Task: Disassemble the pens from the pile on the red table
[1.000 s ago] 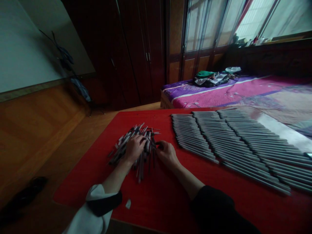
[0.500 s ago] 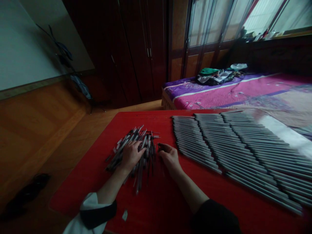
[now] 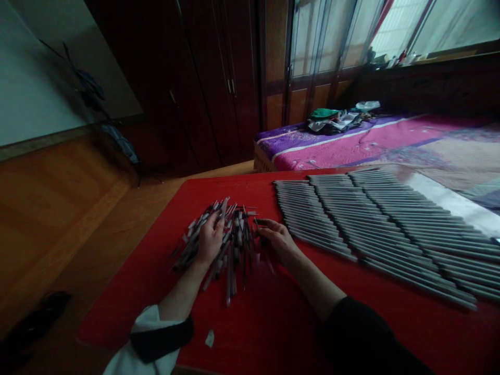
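left hand (image 3: pixel 210 240) grips a pale tube (image 3: pixel 224 208), one end jutting past the fingers, over the loose pile (image 3: pixel 237 234) on red table (image 3: pixel 281 323); right hand (image 3: pixel 276 237), beside pile, pinches what looks like a thin rod (image 3: pixel 255 223).

Noted dim light, bright window (image 3: pixel 455 26) upper right, dark wardrobe (image 3: pixel 203 104) at back, pink-and-purple bed cover (image 3: pixel 332 151) beyond red table (image 3: pixel 281 323), brown floor (image 3: pixel 127 221) and pale wall (image 3: pixel 33 99) at left.
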`<action>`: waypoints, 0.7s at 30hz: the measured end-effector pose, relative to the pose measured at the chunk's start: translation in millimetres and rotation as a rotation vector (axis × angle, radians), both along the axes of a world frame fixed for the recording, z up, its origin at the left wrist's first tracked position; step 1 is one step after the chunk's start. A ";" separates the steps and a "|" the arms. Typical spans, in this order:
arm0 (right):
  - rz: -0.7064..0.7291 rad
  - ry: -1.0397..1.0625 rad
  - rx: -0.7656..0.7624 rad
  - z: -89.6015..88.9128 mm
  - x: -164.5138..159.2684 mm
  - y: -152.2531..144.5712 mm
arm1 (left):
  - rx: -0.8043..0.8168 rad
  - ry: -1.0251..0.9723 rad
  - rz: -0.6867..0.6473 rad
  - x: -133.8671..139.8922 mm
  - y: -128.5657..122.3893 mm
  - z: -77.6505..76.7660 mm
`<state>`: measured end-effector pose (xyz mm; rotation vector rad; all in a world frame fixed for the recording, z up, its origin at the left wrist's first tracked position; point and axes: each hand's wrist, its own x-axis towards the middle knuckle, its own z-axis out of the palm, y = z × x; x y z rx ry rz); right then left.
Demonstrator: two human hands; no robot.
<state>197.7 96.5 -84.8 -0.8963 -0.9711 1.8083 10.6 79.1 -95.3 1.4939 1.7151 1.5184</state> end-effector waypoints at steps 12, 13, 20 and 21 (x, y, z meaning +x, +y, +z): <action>0.236 -0.127 0.127 -0.5 -9.2 -14.1 | -0.052 -1.171 -0.183 16.2 -6.3 24.2; 0.223 -0.120 0.128 -0.1 -8.6 -13.5 | -0.056 -1.177 -0.177 16.6 -6.4 24.3; 0.235 -0.062 0.076 1.6 -7.6 -11.4 | -0.061 -1.194 -0.207 20.4 -7.0 20.7; 0.239 -0.057 0.074 1.5 -7.7 -11.3 | -0.057 -1.196 -0.206 20.9 -7.0 20.3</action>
